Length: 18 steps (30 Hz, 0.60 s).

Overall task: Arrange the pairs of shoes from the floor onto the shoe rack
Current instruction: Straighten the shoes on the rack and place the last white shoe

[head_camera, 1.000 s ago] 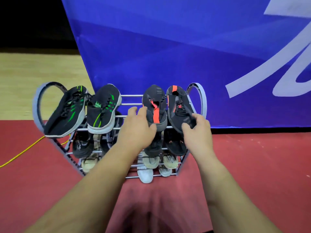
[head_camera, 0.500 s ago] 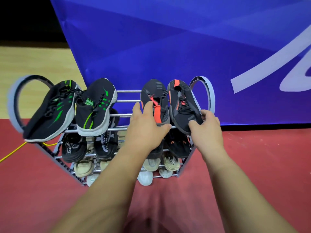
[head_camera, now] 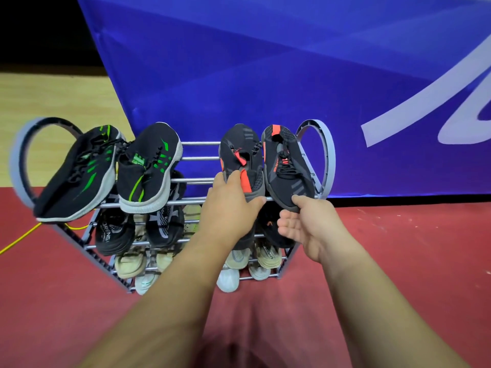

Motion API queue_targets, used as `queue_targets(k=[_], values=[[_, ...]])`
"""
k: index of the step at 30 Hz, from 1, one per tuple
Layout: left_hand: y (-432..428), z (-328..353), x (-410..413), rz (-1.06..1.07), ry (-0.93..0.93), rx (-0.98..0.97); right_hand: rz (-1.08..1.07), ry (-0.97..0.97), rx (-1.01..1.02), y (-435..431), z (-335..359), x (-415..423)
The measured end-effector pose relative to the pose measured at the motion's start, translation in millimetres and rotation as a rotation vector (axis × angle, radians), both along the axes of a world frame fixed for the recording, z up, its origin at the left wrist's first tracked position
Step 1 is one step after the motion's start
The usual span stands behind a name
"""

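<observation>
here left hand [head_camera: 229, 211] grips orange-striped shoe [head_camera: 239, 152] near end

Blue banner [head_camera: 265, 75], red floor [head_camera: 398, 261], wooden strip [head_camera: 53, 102]

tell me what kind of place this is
Likely an indoor sports hall or event venue: a wooden court floor beside red flooring, and a big blue banner behind the shoe rack.

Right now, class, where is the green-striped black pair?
Head view: the green-striped pair sits at the left end of the shoe rack, top tier, left of the orange-trimmed pair.
</observation>
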State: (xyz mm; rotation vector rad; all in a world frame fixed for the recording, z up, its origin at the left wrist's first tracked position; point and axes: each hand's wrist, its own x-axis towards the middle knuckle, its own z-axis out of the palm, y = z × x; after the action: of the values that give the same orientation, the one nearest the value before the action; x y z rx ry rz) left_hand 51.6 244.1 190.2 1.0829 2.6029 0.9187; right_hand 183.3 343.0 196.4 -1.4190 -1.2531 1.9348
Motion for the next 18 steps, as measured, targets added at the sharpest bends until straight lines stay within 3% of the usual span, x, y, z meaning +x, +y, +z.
queue_targets(k=[18], values=[[-6.3, 0.0, 2.3, 0.003, 0.071, 0.09, 0.031, 0.04, -0.038, 9.3, -14.6, -12.6]])
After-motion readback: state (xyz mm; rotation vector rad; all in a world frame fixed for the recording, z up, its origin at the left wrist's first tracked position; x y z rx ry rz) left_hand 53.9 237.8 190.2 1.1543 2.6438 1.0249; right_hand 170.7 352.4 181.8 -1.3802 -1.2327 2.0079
